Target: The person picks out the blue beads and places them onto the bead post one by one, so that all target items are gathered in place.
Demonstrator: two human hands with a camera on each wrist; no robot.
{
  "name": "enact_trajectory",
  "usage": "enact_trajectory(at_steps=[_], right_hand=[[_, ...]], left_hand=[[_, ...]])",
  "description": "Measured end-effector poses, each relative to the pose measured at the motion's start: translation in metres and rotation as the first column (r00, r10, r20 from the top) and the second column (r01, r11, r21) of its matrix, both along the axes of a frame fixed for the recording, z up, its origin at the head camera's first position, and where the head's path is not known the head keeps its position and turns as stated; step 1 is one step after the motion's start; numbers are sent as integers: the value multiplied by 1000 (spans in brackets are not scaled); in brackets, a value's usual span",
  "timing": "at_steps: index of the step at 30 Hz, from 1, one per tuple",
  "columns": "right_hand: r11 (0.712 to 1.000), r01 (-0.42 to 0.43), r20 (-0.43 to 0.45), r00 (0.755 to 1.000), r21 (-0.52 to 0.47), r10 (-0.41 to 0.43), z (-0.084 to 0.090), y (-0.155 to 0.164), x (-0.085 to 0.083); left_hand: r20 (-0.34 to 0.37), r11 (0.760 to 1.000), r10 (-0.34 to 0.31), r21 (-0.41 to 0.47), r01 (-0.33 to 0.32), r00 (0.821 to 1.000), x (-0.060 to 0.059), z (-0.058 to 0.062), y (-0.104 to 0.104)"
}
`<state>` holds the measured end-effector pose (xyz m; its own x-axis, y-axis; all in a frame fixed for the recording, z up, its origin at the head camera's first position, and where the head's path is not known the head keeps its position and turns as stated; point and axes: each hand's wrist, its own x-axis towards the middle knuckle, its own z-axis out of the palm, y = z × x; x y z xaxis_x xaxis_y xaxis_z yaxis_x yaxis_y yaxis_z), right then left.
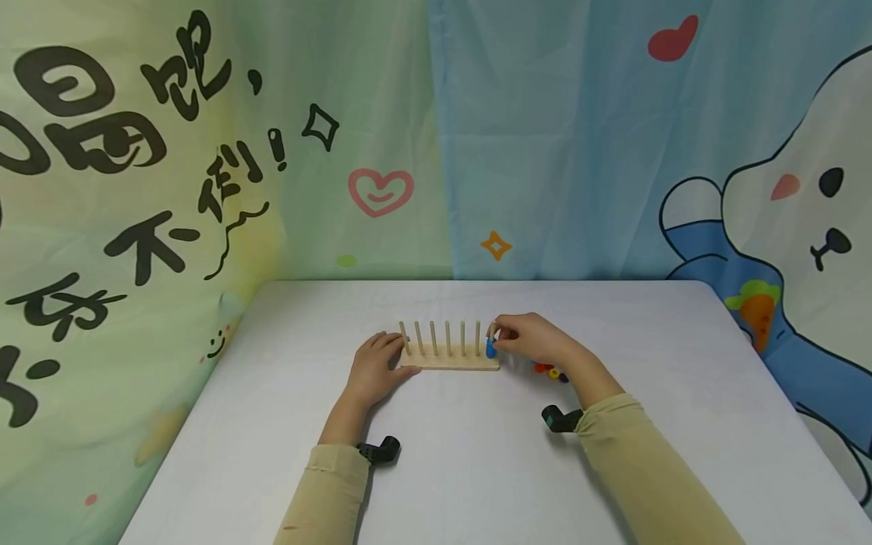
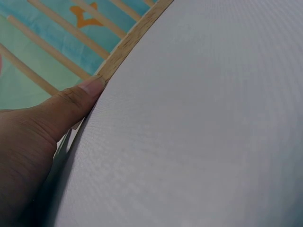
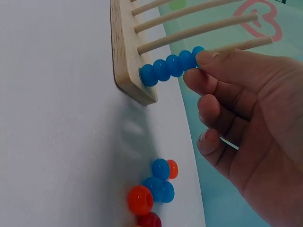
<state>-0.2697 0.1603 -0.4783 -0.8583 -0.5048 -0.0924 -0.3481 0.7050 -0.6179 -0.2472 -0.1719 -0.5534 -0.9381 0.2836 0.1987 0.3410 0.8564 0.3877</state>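
A wooden peg board point(image 1: 450, 364) with a row of upright pegs stands on the table. My left hand point(image 1: 373, 371) grips its left end, the thumb point(image 2: 78, 101) on the front edge of the base; the other fingers are partly hidden. Several blue beads point(image 3: 161, 70) are stacked on the rightmost peg. At the top of that stack, my right hand point(image 1: 534, 337) pinches the uppermost blue bead point(image 3: 198, 50) between thumb and forefinger, around the peg. The other pegs carry no beads.
Loose blue, orange, red and yellow beads point(image 1: 553, 373) lie on the white table point(image 1: 463, 454), right of the board and partly behind the right forearm. A printed curtain point(image 1: 545, 151) hangs behind the table. Each wrist wears a black device point(image 1: 562, 418).
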Motion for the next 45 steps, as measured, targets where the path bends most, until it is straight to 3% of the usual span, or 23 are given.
enact_trajectory(at_steps=[5, 14, 18, 27, 45], right_hand=[[1000, 16, 20, 1000, -3, -16, 0, 13, -1], [991, 132, -3, 991, 18, -132, -2, 48, -3], [988, 154, 36, 987, 35, -155, -8, 59, -4], [986, 158, 134, 977, 55, -164, -28, 73, -7], [988, 139, 109, 983, 68, -146, -40, 71, -13]], left_hand=[[16, 1000, 0, 2, 0, 1000, -1, 0, 1], [9, 1000, 1, -5, -1, 1000, -3, -2, 1], [11, 1000, 2, -3, -2, 1000, -3, -1, 0], [12, 1000, -2, 9, 2, 1000, -2, -1, 0], [24, 1000, -2, 10, 2, 1000, -2, -1, 0]])
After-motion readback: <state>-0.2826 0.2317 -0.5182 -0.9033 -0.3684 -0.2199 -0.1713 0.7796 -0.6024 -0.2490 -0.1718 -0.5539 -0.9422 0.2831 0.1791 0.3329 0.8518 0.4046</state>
